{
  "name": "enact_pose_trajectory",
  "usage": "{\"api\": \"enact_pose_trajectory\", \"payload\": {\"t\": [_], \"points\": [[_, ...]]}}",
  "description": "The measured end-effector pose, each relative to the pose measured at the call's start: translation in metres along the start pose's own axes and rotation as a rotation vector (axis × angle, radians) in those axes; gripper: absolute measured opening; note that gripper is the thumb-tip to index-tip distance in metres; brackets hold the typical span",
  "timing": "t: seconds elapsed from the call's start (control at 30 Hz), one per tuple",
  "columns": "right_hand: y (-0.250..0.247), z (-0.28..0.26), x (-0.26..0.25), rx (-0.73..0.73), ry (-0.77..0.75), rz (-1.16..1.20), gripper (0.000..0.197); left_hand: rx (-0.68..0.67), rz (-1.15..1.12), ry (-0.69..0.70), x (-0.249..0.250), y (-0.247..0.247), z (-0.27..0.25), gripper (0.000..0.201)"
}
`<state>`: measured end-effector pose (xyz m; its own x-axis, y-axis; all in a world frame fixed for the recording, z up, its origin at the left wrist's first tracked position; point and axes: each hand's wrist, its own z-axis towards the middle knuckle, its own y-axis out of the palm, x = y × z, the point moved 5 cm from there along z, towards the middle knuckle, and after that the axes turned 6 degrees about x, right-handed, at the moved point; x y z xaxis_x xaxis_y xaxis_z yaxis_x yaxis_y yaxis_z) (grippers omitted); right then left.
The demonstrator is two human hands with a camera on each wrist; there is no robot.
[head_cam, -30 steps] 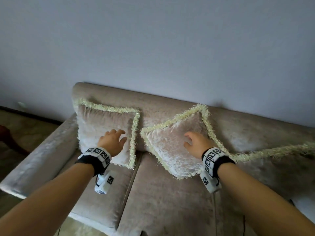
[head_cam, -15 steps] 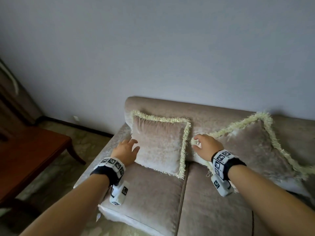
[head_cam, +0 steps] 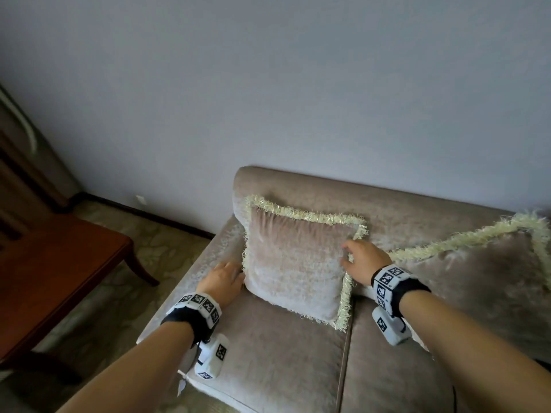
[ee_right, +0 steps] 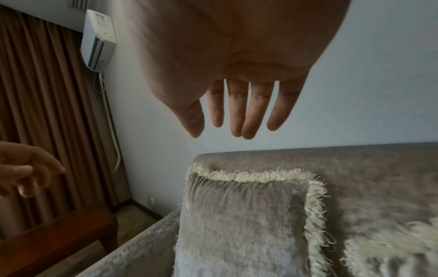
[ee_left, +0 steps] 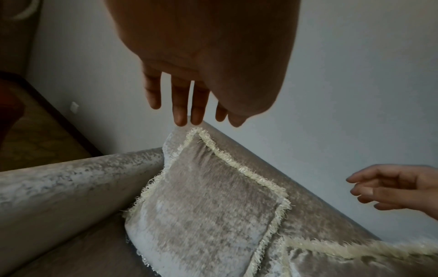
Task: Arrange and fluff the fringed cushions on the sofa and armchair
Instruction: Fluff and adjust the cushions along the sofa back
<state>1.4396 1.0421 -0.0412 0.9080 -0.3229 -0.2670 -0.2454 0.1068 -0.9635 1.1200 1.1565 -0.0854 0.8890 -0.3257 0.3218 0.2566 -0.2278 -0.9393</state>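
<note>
- Cushion (head_cam: 293, 268), square and beige with a pale fringe all round, stands nearly upright at the left end of the sofa (head_cam: 268, 368), its back leaning on the backrest and its lower edge on the left seat pad; its face looks out toward the front edge of the sofa, and being square it shows no clear long axis.
- Left hand (head_cam: 222, 280) is at the cushion's left fringe, beside the sofa's left armrest (head_cam: 190, 281); its fingers are loosely extended and grip nothing. Whether the fingertips actually touch the fringe cannot be told.
- Right hand (head_cam: 365, 262) is at the cushion's right edge near its upper right corner, fingers spread and relaxed, holding nothing; the wrist view shows them reaching out above the cushion.
- Second fringed cushion (head_cam: 477, 281) lies tilted on a corner against the backrest further right along the sofa, its near corner just beside the first cushion's right edge.
- Each wrist carries a black band with white marker blocks.
- Sofa is covered in beige velvet-like fabric and backs onto a plain pale wall (head_cam: 298, 84).
- Beyond the left armrest stands a dark red-brown wooden table (head_cam: 50, 263) on a patterned floor (head_cam: 167, 254).
- In the right wrist view a brown curtain (ee_right: 35, 112) and a white wall-mounted unit (ee_right: 98, 41) show at the left.
</note>
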Motion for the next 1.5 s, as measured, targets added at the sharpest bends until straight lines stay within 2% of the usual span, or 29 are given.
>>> {"api": "enact_pose_trajectory", "payload": {"t": [0.2,0.37,0.53,0.73,0.93,1.03,1.13,1.33,1.43,1.5], "points": [[0.044,0.066,-0.032,-0.114,-0.07,0.0,0.033,-0.021,-0.039,-0.094,-0.05,0.009,0.045,0.04],[0.068,0.106,-0.039,-0.171,-0.051,-0.037,0.036,-0.096,-0.027,-0.13,-0.078,0.029,0.085,0.04],[0.094,0.144,-0.037,-0.23,0.047,-0.071,0.038,-0.214,-0.064,-0.051,-0.085,0.065,0.156,0.041],[0.131,0.19,-0.04,-0.314,0.221,-0.146,0.057,-0.345,-0.087,0.024,-0.09,0.114,0.257,0.055],[0.176,0.25,-0.059,-0.37,0.194,-0.173,0.07,-0.403,-0.104,0.064,-0.114,0.156,0.328,0.066],[0.201,0.278,-0.061,-0.356,0.172,-0.186,0.075,-0.419,-0.162,0.101,-0.119,0.178,0.351,0.077],[0.228,0.299,-0.058,-0.335,0.115,-0.217,0.08,-0.406,-0.283,0.071,-0.126,0.206,0.366,0.092],[0.275,0.294,-0.042,-0.301,0.07,-0.332,0.102,-0.471,-0.427,0.024,-0.141,0.265,0.365,0.119],[0.285,0.289,-0.036,-0.222,0.06,-0.332,0.097,-0.457,-0.481,0.046,-0.137,0.283,0.371,0.126],[0.288,0.287,-0.034,-0.156,0.049,-0.332,0.091,-0.416,-0.514,0.053,-0.132,0.289,0.376,0.121]]}}
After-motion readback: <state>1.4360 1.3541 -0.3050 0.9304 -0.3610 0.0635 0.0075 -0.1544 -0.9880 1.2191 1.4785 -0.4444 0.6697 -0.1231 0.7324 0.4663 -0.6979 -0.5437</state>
